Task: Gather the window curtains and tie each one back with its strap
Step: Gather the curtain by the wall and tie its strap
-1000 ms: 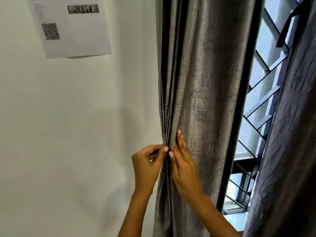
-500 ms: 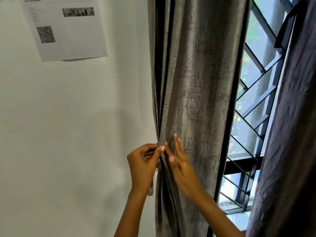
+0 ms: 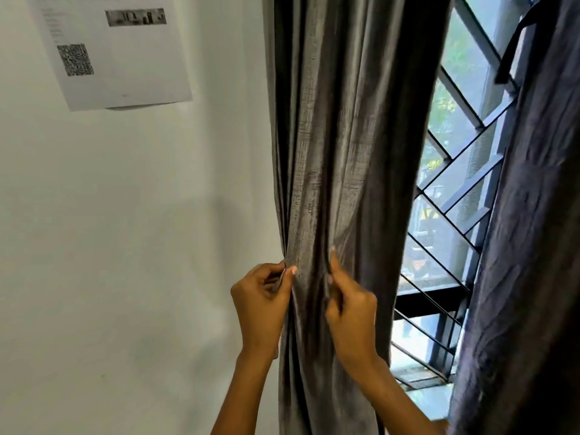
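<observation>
The grey curtain (image 3: 339, 158) hangs in the middle of the view, between the white wall on the left and the window grille (image 3: 455, 196) on the right. It is already gathered into long folds. The left hand (image 3: 260, 302) pinches the curtain's left edge between thumb and curled fingers, together with a thin pale thing — maybe the strap's end, but I cannot tell. The right hand (image 3: 350, 312) pinches a fold just beside it, the index finger straight up along the cloth.

I judge that the step in hand is to collect the folds. To do it well, both hands should stay at one height and draw the pleats evenly toward the wall, so none slips out on the window side. A second, darker curtain (image 3: 533, 246) hangs at the far right, not yet tied — a dark strap (image 3: 514, 48) dangles beside its top.
</observation>
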`<state>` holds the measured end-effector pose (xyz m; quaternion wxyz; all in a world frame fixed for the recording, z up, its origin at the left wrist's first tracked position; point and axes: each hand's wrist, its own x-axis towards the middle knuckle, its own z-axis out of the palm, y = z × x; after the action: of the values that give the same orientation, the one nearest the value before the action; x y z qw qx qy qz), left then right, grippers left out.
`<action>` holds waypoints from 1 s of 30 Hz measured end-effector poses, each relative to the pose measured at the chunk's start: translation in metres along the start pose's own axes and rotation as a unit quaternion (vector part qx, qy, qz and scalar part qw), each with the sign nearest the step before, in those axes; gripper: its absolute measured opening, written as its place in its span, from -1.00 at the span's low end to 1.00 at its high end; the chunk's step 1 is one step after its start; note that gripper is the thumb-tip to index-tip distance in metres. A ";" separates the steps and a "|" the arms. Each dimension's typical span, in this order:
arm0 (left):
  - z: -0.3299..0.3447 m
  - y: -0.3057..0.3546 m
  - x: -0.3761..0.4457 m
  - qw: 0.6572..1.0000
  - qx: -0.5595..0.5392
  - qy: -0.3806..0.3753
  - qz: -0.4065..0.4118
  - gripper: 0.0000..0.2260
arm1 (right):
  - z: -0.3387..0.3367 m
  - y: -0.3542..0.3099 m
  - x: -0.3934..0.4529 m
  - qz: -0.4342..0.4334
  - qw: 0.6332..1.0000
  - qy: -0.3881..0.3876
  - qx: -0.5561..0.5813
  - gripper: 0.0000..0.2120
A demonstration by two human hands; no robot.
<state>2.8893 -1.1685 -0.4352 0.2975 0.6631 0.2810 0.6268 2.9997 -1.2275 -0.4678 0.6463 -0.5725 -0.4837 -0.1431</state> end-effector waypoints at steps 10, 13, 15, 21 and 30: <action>0.007 0.003 -0.012 0.998 -0.051 -0.034 -0.013 -0.89 | 0.005 -0.008 -0.009 -0.015 0.986 -0.149 0.077 -0.49; 0.007 0.004 -0.011 0.995 -0.077 -0.044 -0.036 -0.85 | 0.006 -0.002 -0.015 -0.002 0.980 -0.179 0.093 -0.48; 0.008 0.007 -0.008 0.995 -0.077 -0.046 -0.032 -0.82 | 0.006 0.001 -0.017 0.004 0.975 -0.191 0.111 -0.49; 0.010 0.004 0.000 0.998 -0.051 -0.026 -0.041 -0.88 | -0.005 0.010 0.014 0.057 0.994 -0.056 0.071 -0.38; 0.019 0.000 -0.002 1.000 -0.019 -0.005 -0.017 -0.93 | -0.019 0.011 0.021 0.024 0.998 0.034 -0.049 -0.70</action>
<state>2.9084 -1.1709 -0.4368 0.3221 0.6554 0.2784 0.6239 3.0273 -1.2333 -0.4555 0.6364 -0.6098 -0.4404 -0.1708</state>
